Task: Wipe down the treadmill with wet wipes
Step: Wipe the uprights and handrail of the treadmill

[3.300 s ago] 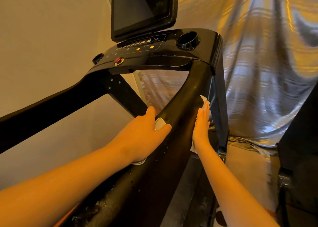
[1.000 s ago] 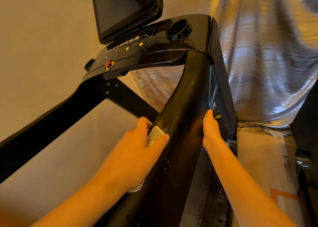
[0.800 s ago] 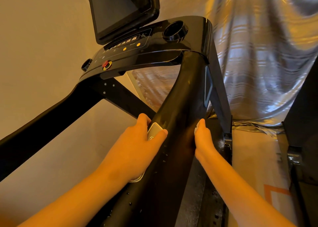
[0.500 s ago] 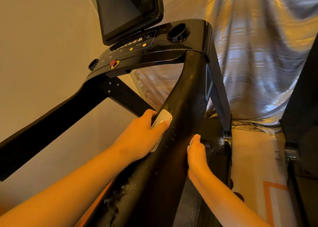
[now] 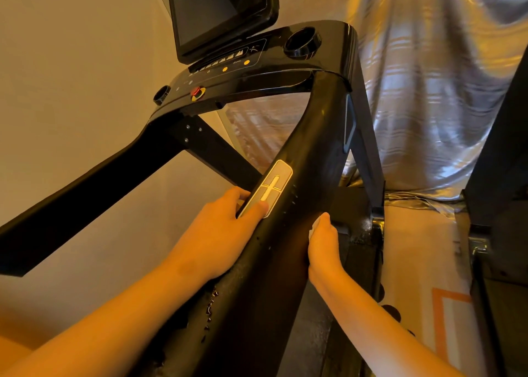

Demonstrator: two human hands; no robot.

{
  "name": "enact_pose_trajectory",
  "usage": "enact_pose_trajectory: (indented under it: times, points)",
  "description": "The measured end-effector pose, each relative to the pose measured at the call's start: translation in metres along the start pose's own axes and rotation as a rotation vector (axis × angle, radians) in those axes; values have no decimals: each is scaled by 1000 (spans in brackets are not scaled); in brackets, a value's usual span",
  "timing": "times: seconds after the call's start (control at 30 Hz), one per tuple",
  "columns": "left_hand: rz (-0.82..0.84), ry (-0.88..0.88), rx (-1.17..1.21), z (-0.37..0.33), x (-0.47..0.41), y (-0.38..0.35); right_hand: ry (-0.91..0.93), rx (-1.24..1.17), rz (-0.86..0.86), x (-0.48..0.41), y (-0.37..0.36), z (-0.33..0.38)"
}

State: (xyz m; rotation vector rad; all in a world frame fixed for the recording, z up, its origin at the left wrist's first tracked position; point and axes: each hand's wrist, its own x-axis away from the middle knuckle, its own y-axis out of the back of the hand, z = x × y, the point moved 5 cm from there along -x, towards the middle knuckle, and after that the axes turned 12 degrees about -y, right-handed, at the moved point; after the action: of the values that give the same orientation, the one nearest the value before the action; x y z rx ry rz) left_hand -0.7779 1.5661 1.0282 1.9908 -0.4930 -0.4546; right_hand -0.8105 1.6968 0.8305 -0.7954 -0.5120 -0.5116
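Note:
The black treadmill's right handrail (image 5: 314, 148) slopes from the console (image 5: 257, 71) down toward me. My left hand (image 5: 217, 234) grips its left side, thumb on the lower end of a silver button pad (image 5: 271, 185). My right hand (image 5: 324, 245) lies flat against the rail's right side and presses a white wet wipe (image 5: 313, 228) to it. Only a corner of the wipe shows at my fingertips. Water drops dot the rail's lower part.
The other handrail (image 5: 85, 188) runs along the left by a beige wall. A dark screen (image 5: 220, 11) and a cup holder (image 5: 303, 41) top the console. A silver curtain (image 5: 428, 91) hangs behind. Another dark machine (image 5: 500, 205) stands at the right, beside floor (image 5: 414, 262) with orange markings.
My right hand slid the wipe down the rail's right side toward me. My left hand also slipped lower, uncovering most of the silver pad.

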Motion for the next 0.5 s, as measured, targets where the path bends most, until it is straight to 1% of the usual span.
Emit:
enact_pose_trajectory:
  times: [0.2, 0.3, 0.33, 0.4, 0.43, 0.5]
  points:
    - [-17, 14, 3, 0, 2, 0, 56, -4, -78, -28, -4, 62]
    - [-22, -2, 6, -1, 3, 1, 164, 27, -121, -47, -4, 93]
    - [-25, 5, 18, -2, 4, 2, 139, 33, -119, -49, -5, 100]
    - [-9, 15, 25, -2, 4, 1, 166, 36, -143, -58, -5, 110]
    - [-30, 14, 33, -1, 4, 2, 183, 34, -150, -60, -4, 108]
    - [-54, 29, 35, -1, 3, 3, 241, 96, -76, -53, -6, 100]
